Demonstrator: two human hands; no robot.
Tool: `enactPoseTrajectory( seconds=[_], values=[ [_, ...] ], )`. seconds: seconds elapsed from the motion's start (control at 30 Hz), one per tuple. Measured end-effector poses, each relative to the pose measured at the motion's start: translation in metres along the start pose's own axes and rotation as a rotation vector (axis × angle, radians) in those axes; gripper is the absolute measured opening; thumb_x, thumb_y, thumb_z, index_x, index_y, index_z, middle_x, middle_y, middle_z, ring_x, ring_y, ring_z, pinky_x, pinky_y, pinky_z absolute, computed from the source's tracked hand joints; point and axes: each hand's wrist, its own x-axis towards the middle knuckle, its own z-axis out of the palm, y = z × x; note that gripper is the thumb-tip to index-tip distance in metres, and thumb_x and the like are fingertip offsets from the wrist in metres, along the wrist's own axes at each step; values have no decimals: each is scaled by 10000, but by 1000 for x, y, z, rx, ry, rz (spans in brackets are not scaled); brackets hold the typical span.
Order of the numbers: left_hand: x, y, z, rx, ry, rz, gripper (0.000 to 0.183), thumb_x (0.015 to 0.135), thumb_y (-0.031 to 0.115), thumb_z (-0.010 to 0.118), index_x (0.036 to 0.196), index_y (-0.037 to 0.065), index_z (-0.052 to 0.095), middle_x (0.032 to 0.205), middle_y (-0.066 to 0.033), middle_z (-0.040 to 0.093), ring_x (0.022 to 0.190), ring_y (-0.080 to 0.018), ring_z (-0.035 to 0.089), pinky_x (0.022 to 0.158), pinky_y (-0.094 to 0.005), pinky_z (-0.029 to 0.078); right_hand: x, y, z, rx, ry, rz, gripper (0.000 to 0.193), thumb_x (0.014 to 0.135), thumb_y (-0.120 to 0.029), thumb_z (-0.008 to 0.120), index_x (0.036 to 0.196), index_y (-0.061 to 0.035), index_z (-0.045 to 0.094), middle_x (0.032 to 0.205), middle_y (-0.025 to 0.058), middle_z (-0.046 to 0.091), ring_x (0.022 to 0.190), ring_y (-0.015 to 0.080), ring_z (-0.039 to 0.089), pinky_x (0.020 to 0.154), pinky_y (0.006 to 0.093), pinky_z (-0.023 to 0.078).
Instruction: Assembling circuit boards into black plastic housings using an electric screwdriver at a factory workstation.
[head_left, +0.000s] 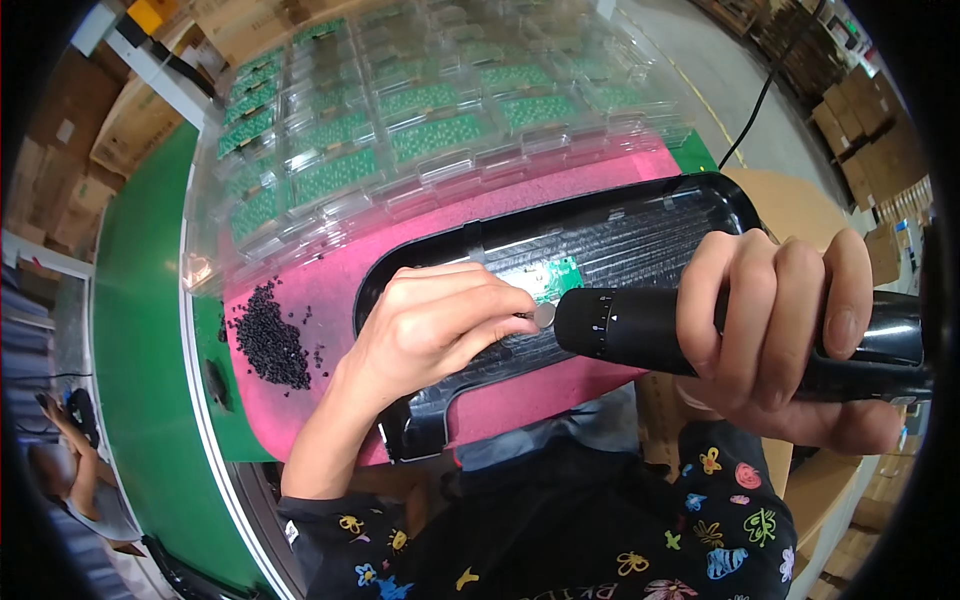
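Note:
My right hand (775, 320) is wrapped round a black cordless screwdriver (635, 325), held level with its nose pointing left. At that nose, beside a small grey round metal part (545, 316), the fingertips of my left hand (430, 320) are pinched together. Whatever lies between those fingertips is too small to make out. Beneath both hands is a long black plastic housing (650, 265) with a ribbed inside and a raised rim. A small green circuit board (560, 278) sits in it, partly hidden by my left hand and the tool.
Black screws or similar small pieces (270, 340) lie heaped on the pink mat (330, 270) at the left. Clear plastic trays (430, 120) holding several green boards are stacked at the back. Cardboard boxes (850, 130) stand beyond, and another person (85, 470) is at far left.

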Motion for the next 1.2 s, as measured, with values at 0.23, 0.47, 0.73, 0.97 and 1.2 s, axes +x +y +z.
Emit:
enactPoseTrajectory(
  seconds=[0.23,0.47,0.73,0.97,1.2],
  values=[
    [-2,0,0,11,1,30,167,740,16,765,867,-5,659,736,-105,651,643,-268,644,557,-339,511,-2,-1,4,15,21,5,424,782,-392,741,954,-85,503,617,0,595,453,104,569,517,263,511],
    [0,0,3,12,-64,10,209,703,-64,719,876,-2,618,742,-106,608,659,-286,617,544,-360,482,-3,-1,1,2,14,-27,400,783,-349,761,945,-83,510,606,5,605,429,95,556,498,251,502],
    [0,0,0,-25,-67,-29,192,725,-44,723,882,1,621,750,-103,598,665,-283,609,560,-361,478,-9,2,-1,9,30,-60,391,786,-351,748,940,-73,519,600,10,607,422,90,556,449,233,498],
    [0,-1,-1,-82,-36,-27,179,735,-9,753,885,-1,654,763,-107,638,684,-275,640,589,-352,507,-13,1,1,-14,80,-107,361,791,-343,733,923,-85,519,580,-17,593,405,66,536,433,221,503],
    [0,-3,0,-82,-35,-22,179,742,-3,752,898,1,665,776,-107,662,692,-267,660,597,-338,522,-14,2,-1,-5,80,-92,372,789,-359,745,918,-90,523,575,-23,584,414,62,534,444,224,501]
  ],
)
